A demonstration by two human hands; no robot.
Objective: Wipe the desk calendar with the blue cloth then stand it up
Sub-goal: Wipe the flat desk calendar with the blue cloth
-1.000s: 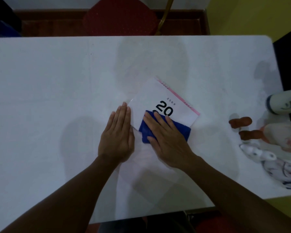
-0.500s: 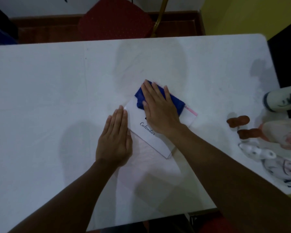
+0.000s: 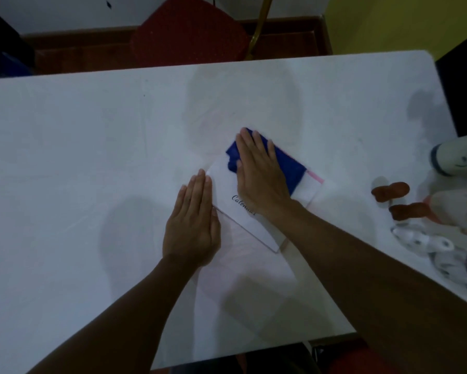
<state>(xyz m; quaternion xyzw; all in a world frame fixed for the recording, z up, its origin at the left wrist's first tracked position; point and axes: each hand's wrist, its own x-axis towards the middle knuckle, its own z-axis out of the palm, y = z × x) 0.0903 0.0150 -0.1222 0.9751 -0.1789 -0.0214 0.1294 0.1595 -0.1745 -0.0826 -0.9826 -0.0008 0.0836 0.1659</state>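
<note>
The white desk calendar (image 3: 228,194) lies flat in the middle of the white table (image 3: 78,157), turned at an angle, with a pink strip along its far edge and the word "Calendar" partly showing. The blue cloth (image 3: 291,168) is spread on its far end. My right hand (image 3: 259,174) presses flat on the cloth, fingers together, covering most of the calendar's print. My left hand (image 3: 193,222) rests flat, palm down, against the calendar's left edge, holding nothing.
Two small brown pieces (image 3: 391,191) and several white ceramic figurines (image 3: 458,157) sit at the table's right edge. A red chair (image 3: 189,31) stands behind the far edge. The near table edge runs below my forearms.
My right hand slid the cloth from the calendar's near end up to its far end, uncovering "Calendar" and hiding the "20". My left hand stayed against the left edge.
</note>
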